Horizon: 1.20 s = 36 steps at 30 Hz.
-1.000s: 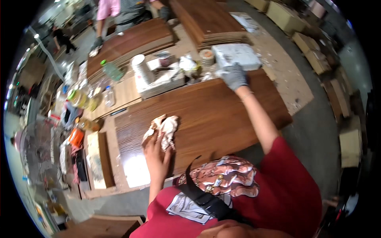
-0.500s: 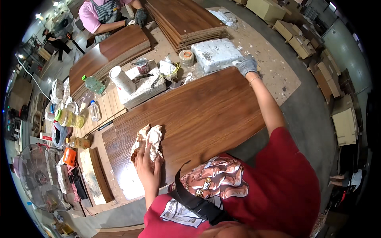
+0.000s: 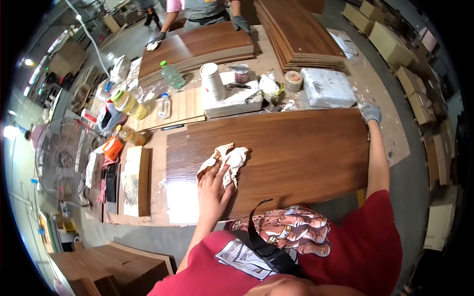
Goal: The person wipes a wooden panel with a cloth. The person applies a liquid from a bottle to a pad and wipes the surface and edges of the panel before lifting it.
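A dark brown wood-grain board (image 3: 296, 153) lies flat in front of me, with glare on its near left corner. On its left part rests a crumpled cream cloth (image 3: 231, 162). My left hand (image 3: 213, 191), bare, presses on that cloth with its fingers over it. My right hand (image 3: 370, 113) wears a grey glove and is closed around the board's far right corner; its fingertips are partly hidden. Close to that corner sits a white, stained block (image 3: 328, 88).
Beyond the board are a stack of white cups (image 3: 212, 81), a green bottle (image 3: 172, 75) and stacked brown boards (image 3: 301, 37). A co-worker in a striped apron (image 3: 205, 11) leans over another board. To the left stand a wooden block (image 3: 137, 181) and a fan (image 3: 61, 155).
My view has turned, so the scene sits differently. My left hand stays on the cloth and my right at the corner. The co-worker's hand with a white cloth has moved to their board's left end.
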Tool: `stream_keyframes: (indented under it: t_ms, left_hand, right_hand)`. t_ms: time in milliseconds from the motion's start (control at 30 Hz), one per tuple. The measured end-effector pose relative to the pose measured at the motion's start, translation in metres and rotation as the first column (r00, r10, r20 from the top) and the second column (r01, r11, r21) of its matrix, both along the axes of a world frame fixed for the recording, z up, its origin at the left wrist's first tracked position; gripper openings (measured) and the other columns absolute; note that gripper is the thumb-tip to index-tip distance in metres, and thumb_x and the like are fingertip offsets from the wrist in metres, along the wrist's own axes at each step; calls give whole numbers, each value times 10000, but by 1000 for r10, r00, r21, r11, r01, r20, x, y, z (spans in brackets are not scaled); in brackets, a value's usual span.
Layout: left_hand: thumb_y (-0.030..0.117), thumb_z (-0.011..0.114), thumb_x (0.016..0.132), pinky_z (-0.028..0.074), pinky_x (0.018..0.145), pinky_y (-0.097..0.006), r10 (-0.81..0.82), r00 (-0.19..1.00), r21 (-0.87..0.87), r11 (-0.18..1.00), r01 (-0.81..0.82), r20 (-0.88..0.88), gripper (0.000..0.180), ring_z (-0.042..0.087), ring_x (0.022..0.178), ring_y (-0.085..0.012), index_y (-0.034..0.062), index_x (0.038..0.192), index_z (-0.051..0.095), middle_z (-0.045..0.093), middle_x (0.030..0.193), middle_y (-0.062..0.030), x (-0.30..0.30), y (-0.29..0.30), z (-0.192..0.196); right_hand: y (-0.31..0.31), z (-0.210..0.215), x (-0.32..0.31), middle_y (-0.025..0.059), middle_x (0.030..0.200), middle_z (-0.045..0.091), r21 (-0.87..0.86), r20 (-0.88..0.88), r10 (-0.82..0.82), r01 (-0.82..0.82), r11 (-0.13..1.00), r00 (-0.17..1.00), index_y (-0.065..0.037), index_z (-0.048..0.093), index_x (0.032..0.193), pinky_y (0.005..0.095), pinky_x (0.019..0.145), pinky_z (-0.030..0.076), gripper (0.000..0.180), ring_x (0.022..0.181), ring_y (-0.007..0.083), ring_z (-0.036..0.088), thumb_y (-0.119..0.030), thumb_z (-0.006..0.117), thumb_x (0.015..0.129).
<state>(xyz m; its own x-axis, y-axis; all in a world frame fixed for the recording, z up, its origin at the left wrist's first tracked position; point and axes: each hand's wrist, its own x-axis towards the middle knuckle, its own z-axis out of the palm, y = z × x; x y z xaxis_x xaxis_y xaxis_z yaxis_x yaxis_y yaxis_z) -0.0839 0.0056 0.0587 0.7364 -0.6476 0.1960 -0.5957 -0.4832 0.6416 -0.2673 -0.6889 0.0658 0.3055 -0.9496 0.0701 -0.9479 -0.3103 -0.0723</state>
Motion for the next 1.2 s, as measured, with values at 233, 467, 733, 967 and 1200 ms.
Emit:
stream_keyframes:
  t_ms: [233, 467, 733, 967, 1200]
  left_hand:
    - [229, 719, 915, 328, 1174, -468, -15, 1000, 2, 1000, 15, 23, 578, 480, 1365, -341, 180, 1470, 561, 514, 1512, -104, 2, -3, -5]
    - [179, 709, 911, 318, 1190, -480, 16, 994, 17, 1000, -18, 107, 567, 477, 1388, -372, 144, 1461, 574, 515, 1531, -147, 13, -20, -21]
    - [213, 672, 936, 294, 1205, -485, 9, 993, 30, 999, -13, 121, 567, 456, 1418, -374, 132, 1483, 548, 494, 1552, -166, 20, -17, -23]
    - [227, 620, 990, 285, 1207, -484, 127, 964, 156, 974, -166, 233, 556, 401, 1457, -406, 49, 1500, 492, 476, 1536, -243, 12, -12, -30]
    - [366, 545, 1048, 310, 1194, -482, 300, 921, 163, 924, -345, 247, 569, 427, 1440, -396, 39, 1507, 472, 475, 1542, -226, 40, -17, -63]
  right_hand:
    - [-41, -12, -65, 191, 1148, 750, -92, 342, 104, -77, 993, 934, -38, 743, 1178, 388, 960, 524, 504, 1090, 339, 708, -452, 697, 895]
    - [-4, -40, -148, 191, 1203, 720, -106, 465, 163, -128, 986, 870, -33, 711, 1198, 430, 958, 504, 503, 1062, 373, 683, -461, 535, 1000]
    - [-6, -45, -200, 174, 1202, 734, 37, 789, 7, -59, 998, 614, -24, 698, 1258, 369, 974, 511, 506, 1068, 295, 705, -435, 631, 970]
    - [-21, -64, -172, 122, 1062, 780, 114, 699, 60, -194, 974, 713, -107, 780, 1145, 359, 914, 544, 391, 988, 195, 725, -403, 752, 892]
    - [-65, -73, -124, 179, 1141, 754, 254, 372, 221, -327, 910, 902, -8, 732, 1167, 370, 914, 545, 535, 1030, 277, 709, -422, 793, 834]
